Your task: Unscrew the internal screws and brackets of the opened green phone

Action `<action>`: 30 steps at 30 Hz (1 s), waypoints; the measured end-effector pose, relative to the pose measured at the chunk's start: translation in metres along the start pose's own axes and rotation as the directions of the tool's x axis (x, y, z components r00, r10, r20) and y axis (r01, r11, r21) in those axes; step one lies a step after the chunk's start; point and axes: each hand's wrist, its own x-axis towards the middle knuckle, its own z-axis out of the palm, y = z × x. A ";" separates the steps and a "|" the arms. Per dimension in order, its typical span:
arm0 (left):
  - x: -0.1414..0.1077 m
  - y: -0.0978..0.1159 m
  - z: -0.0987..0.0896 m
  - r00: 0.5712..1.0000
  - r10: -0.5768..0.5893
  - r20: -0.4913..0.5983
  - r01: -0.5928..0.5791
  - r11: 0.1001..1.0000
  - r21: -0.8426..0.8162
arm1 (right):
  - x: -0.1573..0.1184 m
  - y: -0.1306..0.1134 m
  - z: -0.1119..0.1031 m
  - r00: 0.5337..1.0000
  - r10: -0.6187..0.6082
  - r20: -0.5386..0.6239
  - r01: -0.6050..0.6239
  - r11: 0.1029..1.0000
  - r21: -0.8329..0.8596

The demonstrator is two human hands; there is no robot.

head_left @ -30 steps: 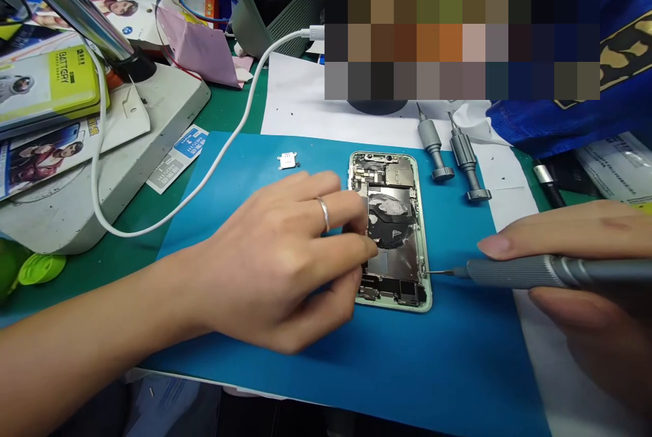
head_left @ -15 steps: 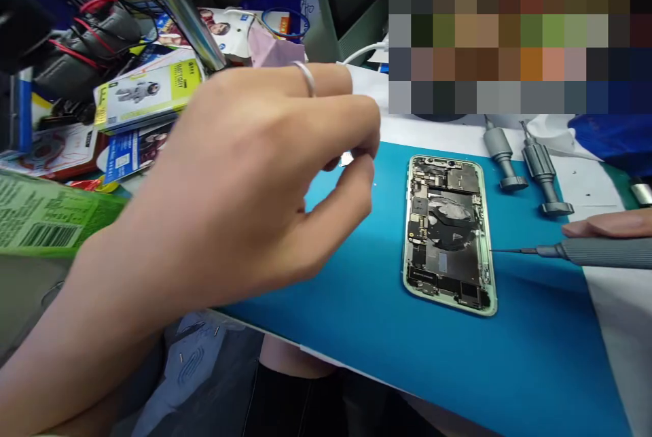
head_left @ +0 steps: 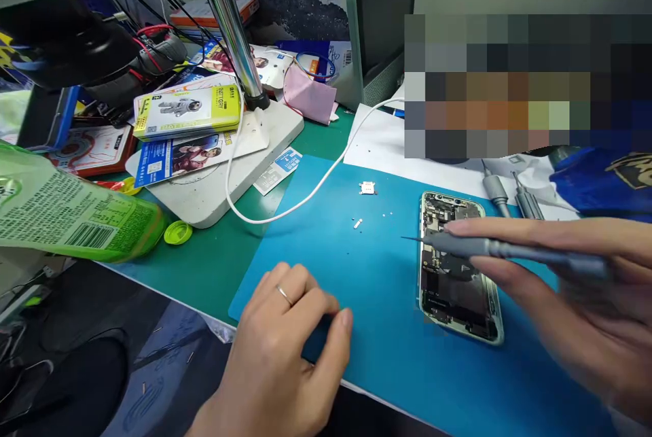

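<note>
My right hand (head_left: 575, 308) grips a grey precision screwdriver (head_left: 458, 245) between thumb and fingers, held nearly level over the phone. Its thin tip points left, past the phone's edge. Beneath it on the blue mat (head_left: 377, 348) lies an opened phone (head_left: 458, 301) with a pale green frame, its inner parts exposed and partly covered by the hand and tool. At the mat's near edge, my left hand (head_left: 290, 348) is loosely closed, thumb close to the curled index finger, with nothing visible in it. A small metal plate (head_left: 367, 187) and tiny pieces (head_left: 358, 223) lie left of the phone.
Two more grey screwdrivers (head_left: 495, 194) lie beyond the phone. A white cable (head_left: 300, 208) loops across the mat's left side. Further left are a green pouch (head_left: 102, 219), a yellow cap (head_left: 178, 233), a stand base (head_left: 204, 202) and stacked boxes (head_left: 188, 111). A screen (head_left: 384, 22) stands behind.
My left hand has moved down and back from in front of the view to the mat's near edge. My right hand has brought the screwdriver left, over the phone. The view has shifted.
</note>
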 end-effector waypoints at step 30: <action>0.017 0.037 0.027 0.988 -0.086 -0.127 0.044 0.954 -0.298 | 0.011 0.010 -0.001 0.897 0.442 0.010 -0.400 0.801 0.446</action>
